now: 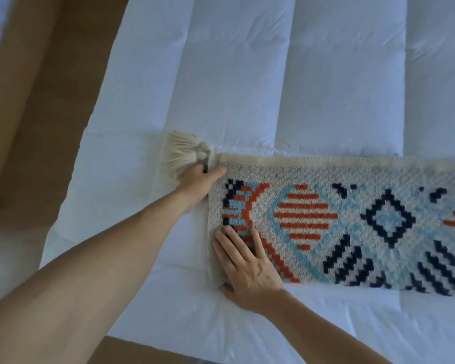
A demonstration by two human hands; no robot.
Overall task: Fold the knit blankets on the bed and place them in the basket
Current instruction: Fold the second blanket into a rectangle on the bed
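- Knit blanket point(352, 219): folded into a long patterned strip, lying flat across the white bed point(247, 74) and running off the right edge of the frame.
- Left hand point(197, 179): at the far left corner, thumb on top and fingers curled around the edge, pinching it just beside the cream tassel point(184, 153).
- Right hand point(247, 271): fingers straight and spread, pressing flat on the near left corner, thumb at the near edge.
- Brown floor point(24, 101) lies left of the bed.

I count one knit blanket point(352, 219), one tassel point(181, 153), one bed point(247, 74), and two hands, a left hand point(197, 185) and a right hand point(247, 271).
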